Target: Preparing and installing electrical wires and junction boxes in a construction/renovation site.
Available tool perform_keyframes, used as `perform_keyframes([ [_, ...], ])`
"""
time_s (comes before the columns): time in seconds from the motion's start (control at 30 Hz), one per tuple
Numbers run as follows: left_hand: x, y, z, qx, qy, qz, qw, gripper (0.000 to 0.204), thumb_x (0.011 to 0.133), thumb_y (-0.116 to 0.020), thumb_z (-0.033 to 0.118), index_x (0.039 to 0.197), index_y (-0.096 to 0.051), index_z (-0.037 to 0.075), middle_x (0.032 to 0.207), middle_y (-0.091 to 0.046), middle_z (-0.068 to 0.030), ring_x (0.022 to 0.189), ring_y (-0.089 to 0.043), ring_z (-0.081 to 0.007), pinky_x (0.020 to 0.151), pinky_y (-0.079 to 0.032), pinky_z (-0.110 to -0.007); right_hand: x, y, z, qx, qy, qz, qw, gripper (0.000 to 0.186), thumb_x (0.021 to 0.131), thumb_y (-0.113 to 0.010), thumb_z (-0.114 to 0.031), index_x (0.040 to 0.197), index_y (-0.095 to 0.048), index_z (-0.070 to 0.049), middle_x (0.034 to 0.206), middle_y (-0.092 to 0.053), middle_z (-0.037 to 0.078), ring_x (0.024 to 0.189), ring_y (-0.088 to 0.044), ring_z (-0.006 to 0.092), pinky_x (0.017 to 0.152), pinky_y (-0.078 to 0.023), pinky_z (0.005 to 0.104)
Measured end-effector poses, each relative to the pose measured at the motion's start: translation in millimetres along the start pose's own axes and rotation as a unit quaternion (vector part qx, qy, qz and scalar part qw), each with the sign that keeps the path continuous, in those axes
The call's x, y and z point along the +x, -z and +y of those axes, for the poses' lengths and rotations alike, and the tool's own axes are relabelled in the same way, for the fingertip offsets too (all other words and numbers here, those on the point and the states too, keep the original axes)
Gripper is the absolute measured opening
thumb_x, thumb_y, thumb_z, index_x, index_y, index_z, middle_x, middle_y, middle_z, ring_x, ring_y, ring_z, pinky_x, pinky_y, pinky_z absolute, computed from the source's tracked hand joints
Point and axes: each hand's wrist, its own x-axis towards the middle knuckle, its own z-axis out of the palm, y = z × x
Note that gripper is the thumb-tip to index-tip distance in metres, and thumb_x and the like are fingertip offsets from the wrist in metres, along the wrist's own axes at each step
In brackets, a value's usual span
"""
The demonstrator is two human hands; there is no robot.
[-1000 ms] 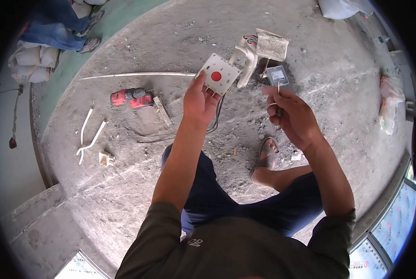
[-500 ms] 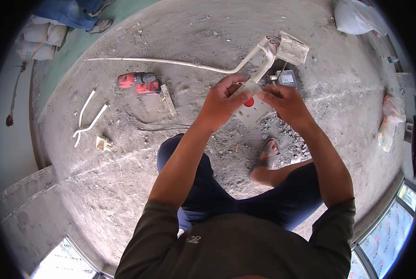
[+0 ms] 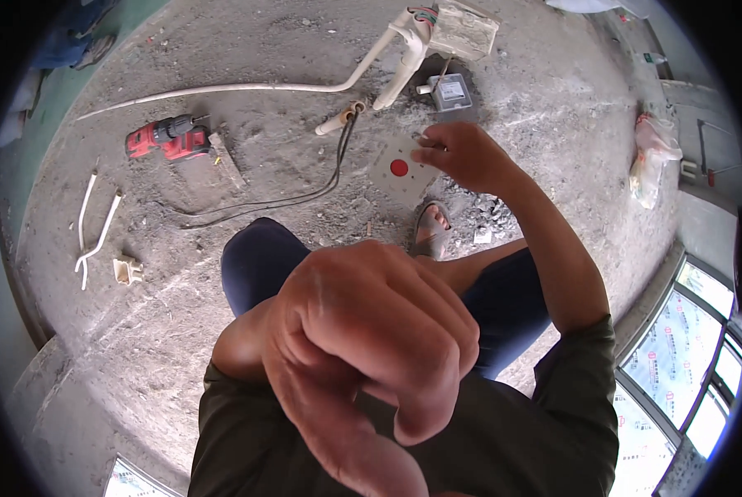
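Raised close to the camera, my left hand [image 3: 371,323] has loosely bent fingers, with the thumb apart from them and nothing seen between. My right hand [image 3: 474,157] pinches a thin, pale square card [image 3: 406,185] by one corner, thumb on top. A red round spot and small dark marks show on the card. Just beyond the right hand is a grey box with a clear cover [image 3: 452,91] on the floor. Two dark cables [image 3: 338,166] come out of a short pipe end [image 3: 338,120] to the left of the card.
A red cordless drill [image 3: 165,139] lies at left beside a wood strip [image 3: 227,160]. White bent pipe pieces [image 3: 99,228] and a cream-coloured fitting [image 3: 127,270] are nearer. A long white conduit [image 3: 246,87] runs to a cream box [image 3: 464,31]. A plastic bag [image 3: 652,157] sits far right.
My left hand has let go of the card and come up toward the camera. The right hand keeps the card. The view has shifted, uncovering the pipe end and cables.
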Motion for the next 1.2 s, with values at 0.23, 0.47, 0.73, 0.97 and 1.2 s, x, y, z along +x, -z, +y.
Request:
perform_keyframes([
  [0.23, 12.9, -12.7, 8.3, -0.102, 0.052, -0.004, 0.993, 0.030, 0.074, -0.076, 0.023, 0.066, -0.057, 0.002, 0.053, -0.048, -0.0007, 0.041, -0.043, -0.0118, 0.038, -0.029, -0.024, -12.1, -21.7, -22.0, -0.188, 0.022, -0.205, 0.960, 0.024, 0.081, -0.064, -0.029, 0.085, -0.067, -0.006, 0.079, -0.066, 0.013, 0.080, -0.064, 0.0314, 0.070, -0.048, 0.0428],
  [0.47, 10.1, -14.5, 41.7, -0.045, 0.078, -0.072, 0.993, 0.035, 0.064, -0.084, 0.017, 0.063, -0.051, 0.005, 0.050, -0.044, 0.0014, 0.038, -0.044, -0.0072, 0.035, -0.027, -0.021, -11.4, -15.3, -28.5, -0.156, 0.001, -0.182, 0.971, 0.022, 0.081, -0.062, -0.023, 0.085, -0.063, -0.002, 0.075, -0.063, 0.017, 0.074, -0.060, 0.0338, 0.069, -0.045, 0.0427],
  [0.73, 8.6, -14.8, 56.4, -0.104, 0.099, -0.018, 0.990, 0.031, 0.070, -0.077, 0.012, 0.060, -0.049, 0.005, 0.051, -0.044, 0.0025, 0.037, -0.044, -0.0077, 0.034, -0.029, -0.021, -4.6, -18.6, -29.4, -0.180, 0.014, -0.195, 0.964, 0.022, 0.080, -0.063, -0.025, 0.084, -0.064, -0.003, 0.077, -0.064, 0.016, 0.077, -0.062, 0.0339, 0.071, -0.046, 0.0431],
  [0.97, -16.6, -16.8, 60.6, -0.084, 0.159, -0.022, 0.983, 0.025, 0.079, -0.072, 0.017, 0.065, -0.057, 0.002, 0.057, -0.049, 0.0007, 0.051, -0.046, -0.0061, 0.044, -0.031, -0.023, -4.2, -17.2, -32.4, -0.159, 0.048, -0.160, 0.973, 0.023, 0.079, -0.063, -0.027, 0.078, -0.061, -0.004, 0.073, -0.062, 0.016, 0.075, -0.061, 0.0359, 0.068, -0.046, 0.0448],
  [1.2, -44.6, 71.8, 19.8, 0.410, 0.126, 0.315, 0.847, 0.019, 0.089, -0.048, 0.016, 0.089, -0.055, -0.002, 0.068, -0.051, -0.0028, 0.059, -0.048, -0.0125, 0.055, -0.040, -0.026, 0.7, -8.5, -39.2, 0.013, 0.037, -0.080, 0.996, 0.025, 0.079, -0.066, -0.021, 0.081, -0.059, 0.003, 0.066, -0.059, 0.016, 0.059, -0.055, 0.0181, 0.059, -0.044, 0.0367],
])
